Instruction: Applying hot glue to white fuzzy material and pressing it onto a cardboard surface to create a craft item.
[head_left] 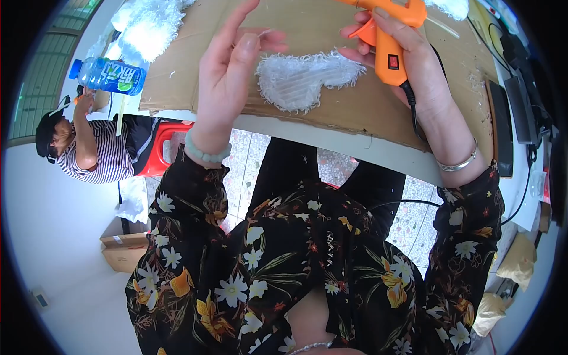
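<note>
The orange glue gun (387, 53) is up at the top of my view, over the right half of the cardboard (177, 89). My right hand (423, 68) is closed around its grip, some fingers reaching past the trigger. I judge it light and stiff, best held by that grip, clear of the nozzle end. The grip's long axis runs toward me, tilted slightly, with the black cord (413, 109) leaving its bottom; the barrel lies crosswise, seemingly pointing left, its end cut off.

Between my hands lies the white fringed piece (290, 83), longer from left to right, broad at the left and narrower at the right. It looks soft, nearly weightless, easiest to pinch by an edge. My left hand (228, 77) is half open, thumb near forefinger; I can't tell whether it holds a strand.

Farther left, a bottle (115, 77) lies near white fluff (148, 29).
</note>
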Demonstrator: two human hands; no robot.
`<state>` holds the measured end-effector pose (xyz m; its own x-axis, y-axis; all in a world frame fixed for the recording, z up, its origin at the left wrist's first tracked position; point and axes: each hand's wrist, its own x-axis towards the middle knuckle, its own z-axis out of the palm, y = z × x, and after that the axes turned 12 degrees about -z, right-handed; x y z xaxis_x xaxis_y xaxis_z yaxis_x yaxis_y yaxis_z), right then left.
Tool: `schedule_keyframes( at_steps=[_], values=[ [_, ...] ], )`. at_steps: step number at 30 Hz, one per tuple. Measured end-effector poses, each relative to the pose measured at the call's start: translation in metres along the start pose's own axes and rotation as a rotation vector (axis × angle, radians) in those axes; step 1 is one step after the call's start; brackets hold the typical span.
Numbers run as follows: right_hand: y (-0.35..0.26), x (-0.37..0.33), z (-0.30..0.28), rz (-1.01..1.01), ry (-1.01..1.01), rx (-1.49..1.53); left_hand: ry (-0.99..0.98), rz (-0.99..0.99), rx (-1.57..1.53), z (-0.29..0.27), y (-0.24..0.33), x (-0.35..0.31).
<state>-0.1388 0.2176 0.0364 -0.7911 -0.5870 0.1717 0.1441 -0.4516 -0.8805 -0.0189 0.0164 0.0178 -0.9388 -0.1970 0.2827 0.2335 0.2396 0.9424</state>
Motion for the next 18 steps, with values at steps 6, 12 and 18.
schedule_keyframes(
  at_steps=[6,12,18],
  values=[
    [-0.003,0.003,-0.004,0.001,0.127,-0.047,0.032,0.062,0.73,-0.007,-0.007,0.013],
    [0.0,-0.002,-0.014,-0.024,0.177,-0.017,-0.17,0.083,1.027,0.005,0.006,0.025],
    [0.011,0.004,-0.024,-0.034,0.157,0.016,-0.31,0.101,1.102,0.006,0.001,0.036]
  ],
)
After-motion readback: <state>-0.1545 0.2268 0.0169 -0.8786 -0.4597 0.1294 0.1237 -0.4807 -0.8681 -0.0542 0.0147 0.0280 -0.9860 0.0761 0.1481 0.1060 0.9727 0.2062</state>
